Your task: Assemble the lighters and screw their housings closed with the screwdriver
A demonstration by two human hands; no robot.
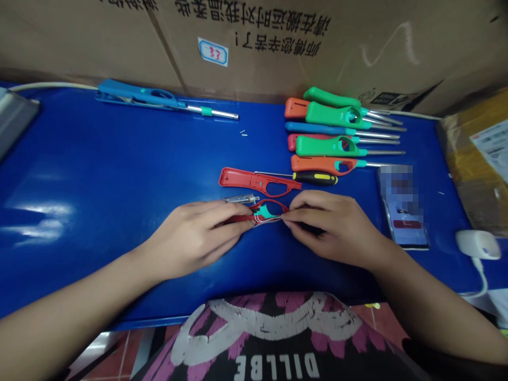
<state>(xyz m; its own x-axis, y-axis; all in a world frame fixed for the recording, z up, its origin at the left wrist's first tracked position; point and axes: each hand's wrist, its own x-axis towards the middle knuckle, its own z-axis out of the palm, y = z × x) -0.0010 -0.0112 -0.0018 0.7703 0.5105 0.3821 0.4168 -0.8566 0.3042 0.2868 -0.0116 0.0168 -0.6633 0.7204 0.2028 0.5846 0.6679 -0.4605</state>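
Low over the blue table, my left hand [198, 233] is closed around the rear of an open red lighter half-shell [284, 205]. A teal trigger [263, 212] and thin pale wires lie in that shell, and a clear fuel tank [241, 199] sticks out beside my left fingertips. My right hand [337, 222] pinches at the shell's front end, where the wires run; its fingertips partly hide what they grip. Just beyond both hands rests the matching red half-shell [245, 180], inner side up. The shaft of a black and yellow screwdriver [316, 178] reaches to it.
Several lighters [329, 146] in green, orange, blue and red lie in a stack at the back right. A blue lighter [138, 94] lies back left, near small screws [243, 134]. A phone [408, 233] and white device [478, 244] are right. A cardboard box [119, 47] stands behind.
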